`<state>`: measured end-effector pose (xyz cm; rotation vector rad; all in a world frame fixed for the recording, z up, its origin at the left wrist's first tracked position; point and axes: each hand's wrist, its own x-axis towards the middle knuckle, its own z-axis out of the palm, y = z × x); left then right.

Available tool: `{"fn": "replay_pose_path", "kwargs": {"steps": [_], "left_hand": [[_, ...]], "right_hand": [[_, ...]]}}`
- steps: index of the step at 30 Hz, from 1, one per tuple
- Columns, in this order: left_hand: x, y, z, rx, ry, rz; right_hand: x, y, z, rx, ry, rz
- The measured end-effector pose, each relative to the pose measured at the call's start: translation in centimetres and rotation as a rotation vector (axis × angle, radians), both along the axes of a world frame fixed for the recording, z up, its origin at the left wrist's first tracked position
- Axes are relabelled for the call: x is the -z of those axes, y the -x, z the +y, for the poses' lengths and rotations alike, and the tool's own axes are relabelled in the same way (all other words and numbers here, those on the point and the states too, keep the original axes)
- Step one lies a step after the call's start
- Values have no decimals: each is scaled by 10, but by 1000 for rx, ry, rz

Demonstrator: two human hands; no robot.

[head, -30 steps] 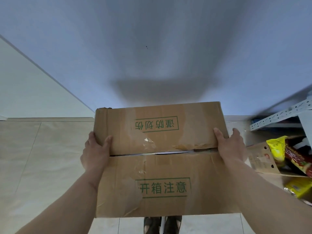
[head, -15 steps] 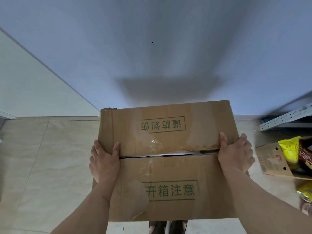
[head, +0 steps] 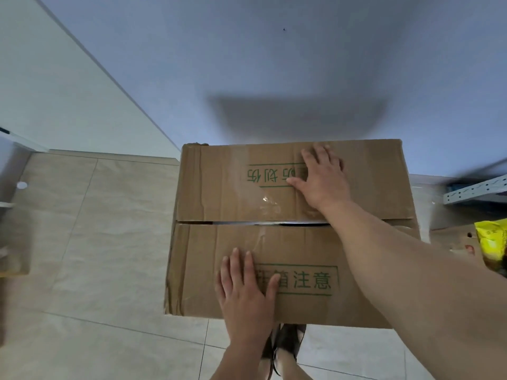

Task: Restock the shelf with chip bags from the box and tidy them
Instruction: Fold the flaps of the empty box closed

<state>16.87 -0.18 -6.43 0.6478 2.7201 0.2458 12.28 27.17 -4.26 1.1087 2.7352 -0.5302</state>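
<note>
A big brown cardboard box point(head: 225, 193) with green printed characters stands on the tiled floor in front of me, its two top flaps closed with a narrow gap between them. My left hand point(head: 245, 294) lies flat on the near flap with fingers straight. My right hand point(head: 321, 179) lies flat on the far flap, fingers spread over the green print. At the right edge a yellow chip bag point(head: 492, 242) shows in a second open carton point(head: 452, 239).
A grey metal shelf rail point(head: 477, 189) juts in at the right edge. A pale wall rises behind the box. A white object point(head: 11, 160) and a brown edge sit at the far left. My feet point(head: 285, 344) show under the box's near side.
Both hands left the box's sides, where they gripped it, and now lie flat on its top flaps. The box sits lower and further right in view.
</note>
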Motion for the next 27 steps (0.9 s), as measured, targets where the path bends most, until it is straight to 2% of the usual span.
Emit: {"fn": "replay_pose_path", "kwargs": {"steps": [4, 7, 10, 12, 13, 15, 17, 27], "left_hand": [[2, -14, -33, -419, -14, -11], [-2, -20, -41, -765, -66, -85], [-8, -32, -35, -1319, -163, -383], [-7, -46, -25, -1569, -409, -675], [-5, -55, -18, -1613, -590, -850], [-11, -64, 1, -1575, -869, -1168], [-9, -64, 14, -1566, -959, -1243], [-43, -86, -37, -1499, -775, -1214]], "right_hand": [[-2, 24, 4, -84, 27, -38], [-3, 36, 3, -111, 50, -78], [-3, 44, 3, -93, 55, -118], [-3, 44, 3, -77, 43, -141], [-3, 43, 2, -74, 37, -149], [-4, 40, -2, -79, 29, -154], [-9, 37, -7, -81, 24, -145], [-54, -37, -53, 104, 83, -103]]}}
